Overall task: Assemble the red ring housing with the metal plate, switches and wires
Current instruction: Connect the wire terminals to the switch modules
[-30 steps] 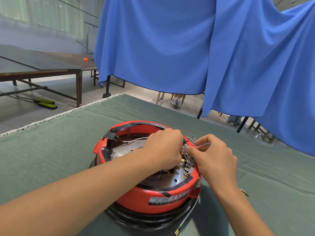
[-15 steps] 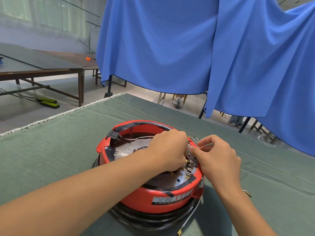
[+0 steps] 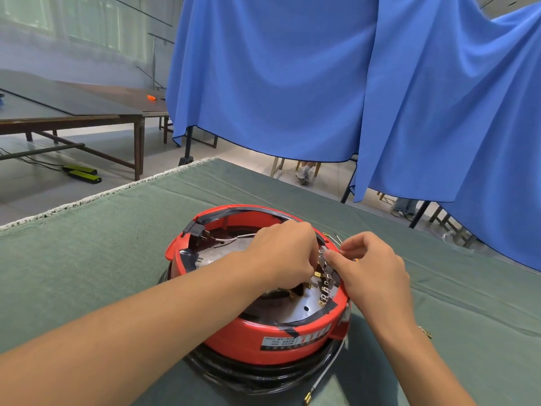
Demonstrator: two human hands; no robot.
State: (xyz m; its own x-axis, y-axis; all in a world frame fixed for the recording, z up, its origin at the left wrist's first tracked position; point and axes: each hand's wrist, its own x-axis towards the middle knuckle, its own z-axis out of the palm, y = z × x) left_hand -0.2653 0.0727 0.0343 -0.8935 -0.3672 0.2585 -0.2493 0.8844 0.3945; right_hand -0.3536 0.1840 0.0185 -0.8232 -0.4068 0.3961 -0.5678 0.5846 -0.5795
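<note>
Red ring (image 3: 263, 341) on the green bench (image 3: 87, 259), gray plate (image 3: 304, 309) inside. Small metal clips (image 3: 325, 273) along its right rim. Left hand (image 3: 281, 253) curled over the clips, grip hidden, cannot tell. Right hand (image 3: 371, 268) pinching a clip. White wire (image 3: 325, 373) trailing in front.

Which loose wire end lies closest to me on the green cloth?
The brass-tipped white wire end below the red ring housing; the other ends lie beyond it.

I see table under green cloth (image 3: 102, 244), red ring housing (image 3: 248, 335) sitting on black base (image 3: 234, 376) mid-table, loose white wire (image 3: 325, 373) at its near right, small brass clip (image 3: 425, 332) further right
</note>
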